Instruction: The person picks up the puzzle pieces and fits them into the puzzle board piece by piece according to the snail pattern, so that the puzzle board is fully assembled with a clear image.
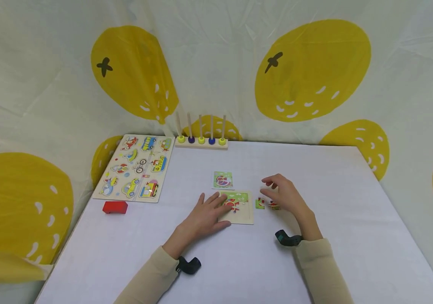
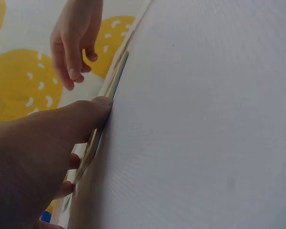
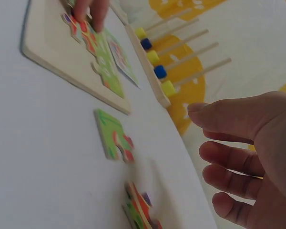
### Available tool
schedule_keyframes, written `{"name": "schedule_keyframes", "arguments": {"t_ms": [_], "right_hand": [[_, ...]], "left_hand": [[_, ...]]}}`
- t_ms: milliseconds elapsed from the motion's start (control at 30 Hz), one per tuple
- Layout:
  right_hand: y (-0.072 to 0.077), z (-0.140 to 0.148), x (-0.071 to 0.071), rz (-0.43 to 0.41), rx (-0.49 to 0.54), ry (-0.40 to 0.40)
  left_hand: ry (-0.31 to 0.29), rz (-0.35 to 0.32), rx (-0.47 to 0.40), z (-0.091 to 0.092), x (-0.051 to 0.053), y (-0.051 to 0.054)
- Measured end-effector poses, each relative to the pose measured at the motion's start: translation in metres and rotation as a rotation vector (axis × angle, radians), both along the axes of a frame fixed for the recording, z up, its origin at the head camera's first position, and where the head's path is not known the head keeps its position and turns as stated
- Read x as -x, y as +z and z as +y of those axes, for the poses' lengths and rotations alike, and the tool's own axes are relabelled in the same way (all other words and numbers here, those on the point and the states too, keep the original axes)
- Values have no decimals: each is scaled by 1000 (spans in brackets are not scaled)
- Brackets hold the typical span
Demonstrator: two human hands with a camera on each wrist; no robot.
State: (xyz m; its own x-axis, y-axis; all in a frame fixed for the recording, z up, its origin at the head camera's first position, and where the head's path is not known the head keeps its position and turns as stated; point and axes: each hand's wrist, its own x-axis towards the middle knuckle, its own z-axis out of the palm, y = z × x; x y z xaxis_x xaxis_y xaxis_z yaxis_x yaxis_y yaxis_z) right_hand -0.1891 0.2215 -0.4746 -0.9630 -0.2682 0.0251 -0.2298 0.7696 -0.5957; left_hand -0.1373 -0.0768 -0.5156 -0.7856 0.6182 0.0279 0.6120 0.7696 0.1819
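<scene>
My left hand (image 1: 205,217) rests on the left part of a small wooden jigsaw board (image 1: 244,216), its fingers spread. In the left wrist view, the thumb (image 2: 97,109) lies at the board's edge. Green and red pieces (image 3: 105,67) sit in the board along its far side and middle, partly under my fingers. To the right of the board, my right hand (image 1: 288,196) hovers with loosely bent fingers and nothing in them. Near it lie a green-and-red jigsaw piece (image 3: 109,136) and some overlapping pieces (image 3: 142,210), cut off by the frame's edge.
A picture card (image 1: 222,180) lies just beyond the board. Farther back stands a peg stand (image 1: 201,144) with yellow and blue beads. On the left are a vehicle puzzle board (image 1: 134,169) and a red block (image 1: 115,207). A patterned cloth (image 1: 216,63) hangs behind the table.
</scene>
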Motion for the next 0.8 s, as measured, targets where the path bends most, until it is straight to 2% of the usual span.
{"name": "schedule_keyframes", "arguments": {"t_ms": [200,500,800], "right_hand": [[3,21,2,-28,-10,-67],[2,44,5,-86,-17,-126],[-7,61,6,-117,-21,-121]], "left_hand": [[3,1,-9,0,-1,1],[13,-5,-9,1,-1,0],[18,-19,-17,1,-1,1]]}}
